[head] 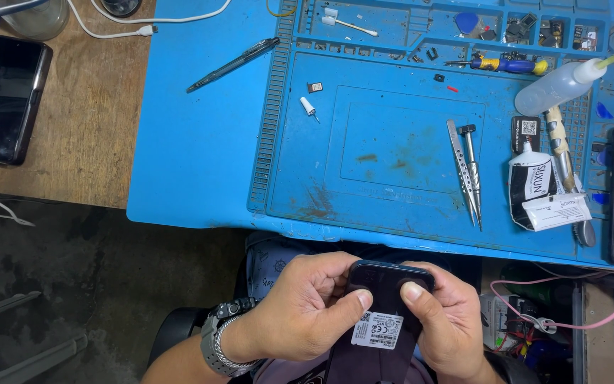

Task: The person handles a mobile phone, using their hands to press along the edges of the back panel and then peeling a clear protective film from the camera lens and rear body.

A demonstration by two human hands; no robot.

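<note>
Phone (385, 299) sits gripped between both my hands, held below the near edge of the blue mat (200, 142), over my lap. Left hand (307, 306) clasps its left side, thumb pressed on the back by a white sticker (378, 331). Right hand (449, 320) grasps the right side, thumb on the top corner. Tweezers (463, 171) lie on the mat, well apart from the phone.

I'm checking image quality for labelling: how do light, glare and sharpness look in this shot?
Head view: even, bright light on the blue mat, soft short shadows under the tweezers; faint sheen on the dark phone held by the left hand and right hand; floor at left is dim; focus sharp throughout.
</note>
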